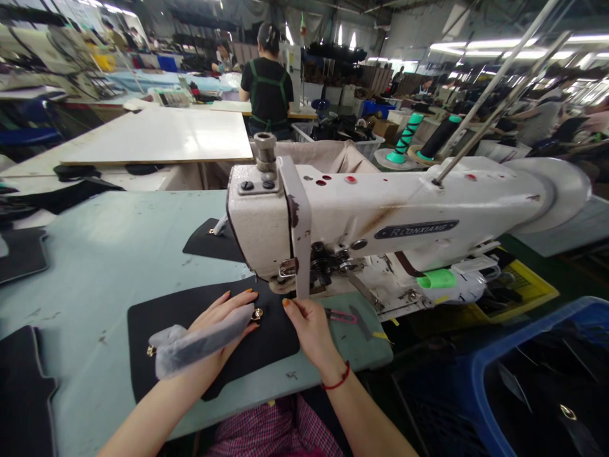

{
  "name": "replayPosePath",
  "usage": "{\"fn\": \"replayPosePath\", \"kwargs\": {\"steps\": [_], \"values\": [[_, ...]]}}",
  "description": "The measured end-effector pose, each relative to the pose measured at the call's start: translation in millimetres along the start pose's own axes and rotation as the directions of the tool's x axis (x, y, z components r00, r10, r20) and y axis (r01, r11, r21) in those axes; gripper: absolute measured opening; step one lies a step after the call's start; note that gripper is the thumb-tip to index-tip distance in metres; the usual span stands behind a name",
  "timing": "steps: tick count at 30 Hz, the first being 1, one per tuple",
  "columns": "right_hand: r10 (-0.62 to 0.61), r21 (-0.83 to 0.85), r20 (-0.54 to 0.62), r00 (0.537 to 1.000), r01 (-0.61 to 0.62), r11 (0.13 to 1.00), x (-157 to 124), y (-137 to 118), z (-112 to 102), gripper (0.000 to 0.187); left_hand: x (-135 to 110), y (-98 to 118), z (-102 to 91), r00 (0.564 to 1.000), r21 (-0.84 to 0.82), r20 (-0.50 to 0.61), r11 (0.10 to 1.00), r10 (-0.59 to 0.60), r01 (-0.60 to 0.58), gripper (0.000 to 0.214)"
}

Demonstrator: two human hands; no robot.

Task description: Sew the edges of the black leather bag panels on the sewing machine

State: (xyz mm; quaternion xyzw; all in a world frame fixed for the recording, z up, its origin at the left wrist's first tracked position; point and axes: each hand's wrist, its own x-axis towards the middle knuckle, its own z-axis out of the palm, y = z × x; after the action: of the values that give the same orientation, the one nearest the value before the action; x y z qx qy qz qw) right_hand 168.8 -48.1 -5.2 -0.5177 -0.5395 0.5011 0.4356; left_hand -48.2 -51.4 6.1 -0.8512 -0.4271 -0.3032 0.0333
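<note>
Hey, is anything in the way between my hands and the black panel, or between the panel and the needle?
Nothing visible. Both the left hand and right hand rest on the black panel, which already reaches under the machine head. A wrapped strap lies across the left hand.

Sewing factory: industrial sewing machine [361,222], worktables [157,136].

Inside a crowded factory hall, lit by ceiling strips [480,46] and rear windows [346,37]. Beyond the near bench, a bare white table [162,134] and a worker [269,86] facing away. At right, a blue crate [533,331] on dark green floor [578,279].
</note>
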Motion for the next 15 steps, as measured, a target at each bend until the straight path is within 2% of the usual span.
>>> {"fn": "replayPosePath", "kwargs": {"steps": [5, 8, 12, 15], "values": [[-0.032, -0.071, 0.023, 0.999, 0.033, 0.997, -11.4, -5.6, -7.3, 0.045, 4.3, -8.4, 1.0, 0.999, 0.003, 0.026, 1.000, 0.029, -0.029, 0.027], [0.058, -0.055, 0.097, 0.994, -0.053, 0.997, -30.4, -3.8, -11.6, 0.041, 3.2, -11.7, 2.1, 0.999, 0.002, 0.047, 1.000, 0.012, -0.012, 0.031], [0.137, 0.028, 0.159, 0.978, -0.143, 0.989, -47.8, -4.9, -14.8, 0.040, 3.3, -12.0, -0.3, 0.990, 0.007, 0.097, 0.995, -0.102, 0.102, 0.042], [0.159, 0.124, 0.227, 0.961, -0.190, 0.974, -46.8, -9.3, -17.9, 0.043, 3.6, -12.9, -2.8, 0.972, 0.012, 0.150, 0.983, -0.181, 0.181, 0.048]]}}
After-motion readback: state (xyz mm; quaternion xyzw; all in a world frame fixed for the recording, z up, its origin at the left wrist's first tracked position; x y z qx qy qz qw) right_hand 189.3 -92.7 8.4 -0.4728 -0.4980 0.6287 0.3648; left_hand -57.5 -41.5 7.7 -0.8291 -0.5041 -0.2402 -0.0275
